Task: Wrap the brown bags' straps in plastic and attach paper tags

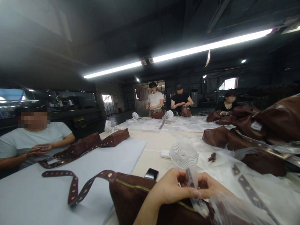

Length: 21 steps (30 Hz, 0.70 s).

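so, left hand and right hand sit low in view at the near edge of the worktop, each grip pressed together, pinching a narrow grey printed tag between fingers and thumb. tag stands upright between the hands, its lower end running into clear plastic film. directly under the hands lies a brown leather bag with a brass zip, its studded strap looped left onto a pale blue sheet. a white desk fan and a black phone sit just beyond the hands. plastic-wrapped brown bags are piled to the right. a co-worker's hands at left hold a small dark item.
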Motion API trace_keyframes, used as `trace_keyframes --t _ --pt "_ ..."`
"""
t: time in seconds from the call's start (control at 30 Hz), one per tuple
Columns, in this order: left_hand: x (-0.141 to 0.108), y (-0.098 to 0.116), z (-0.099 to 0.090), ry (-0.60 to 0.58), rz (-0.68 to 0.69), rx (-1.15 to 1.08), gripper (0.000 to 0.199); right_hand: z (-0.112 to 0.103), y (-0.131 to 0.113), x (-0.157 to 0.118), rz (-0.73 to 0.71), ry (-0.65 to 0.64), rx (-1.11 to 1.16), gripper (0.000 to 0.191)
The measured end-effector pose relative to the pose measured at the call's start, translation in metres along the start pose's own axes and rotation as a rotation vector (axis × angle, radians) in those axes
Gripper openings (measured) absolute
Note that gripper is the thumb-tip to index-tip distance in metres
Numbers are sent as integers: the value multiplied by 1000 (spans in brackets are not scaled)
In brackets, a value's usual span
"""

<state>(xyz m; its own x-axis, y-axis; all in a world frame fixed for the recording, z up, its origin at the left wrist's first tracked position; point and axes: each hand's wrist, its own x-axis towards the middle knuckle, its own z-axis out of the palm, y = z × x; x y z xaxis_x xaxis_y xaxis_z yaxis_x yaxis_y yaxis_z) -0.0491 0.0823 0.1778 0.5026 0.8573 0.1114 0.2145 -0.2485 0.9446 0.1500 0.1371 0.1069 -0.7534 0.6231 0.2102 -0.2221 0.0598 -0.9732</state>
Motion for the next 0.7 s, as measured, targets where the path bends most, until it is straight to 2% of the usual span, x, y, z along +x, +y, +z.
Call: trace_keyframes --t 0.27,0.4,0.5,0.7 --pt "-2 5 -1 -2 9 27 39 -1 -3 0 -8 -30 -36 47" --pt "-1 2 -1 -2 25 15 40 0 -1 -1 -4 -4 -8 40" --pt "-2 1 -1 -13 8 -19 41 -2 2 1 -11 -32 44 35" --pt "-5 1 -1 -27 -6 -79 50 -11 9 0 6 -55 -12 40"
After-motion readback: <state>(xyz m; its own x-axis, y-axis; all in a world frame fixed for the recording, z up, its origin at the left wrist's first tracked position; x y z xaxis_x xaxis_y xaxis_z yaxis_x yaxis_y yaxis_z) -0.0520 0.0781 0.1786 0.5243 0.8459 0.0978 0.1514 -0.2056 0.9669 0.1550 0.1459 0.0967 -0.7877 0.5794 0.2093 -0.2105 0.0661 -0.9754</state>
